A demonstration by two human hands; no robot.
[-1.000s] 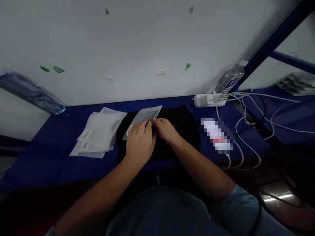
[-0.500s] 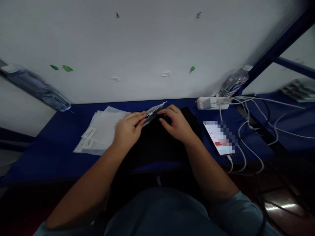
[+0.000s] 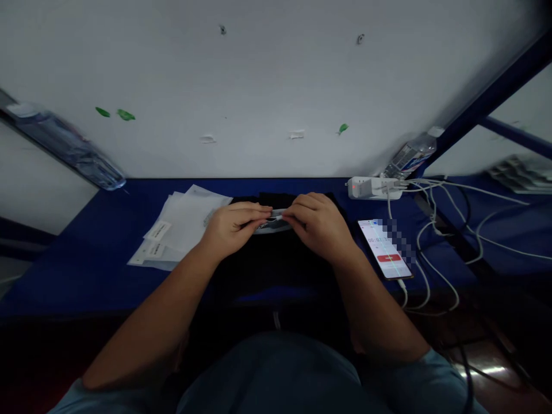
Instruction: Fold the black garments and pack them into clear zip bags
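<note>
A bottle (image 3: 71, 146) leans at the left edge. Left of centre, bags (image 3: 179, 227) overlap on the blue table (image 3: 81, 253), against a pale wall (image 3: 267, 86). At centre, left hand (image 3: 230, 227) and right hand (image 3: 319, 224) pinch a bag (image 3: 278, 222) between fingertips above black cloth (image 3: 280, 264). Right: phone (image 3: 385, 250), power strip (image 3: 373, 188), another bottle (image 3: 411, 154), cables (image 3: 457, 198).

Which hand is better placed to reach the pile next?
Likely the left hand: it is beside the pile, while the right hand is farther off. Both seem to pinch the small bag.
</note>
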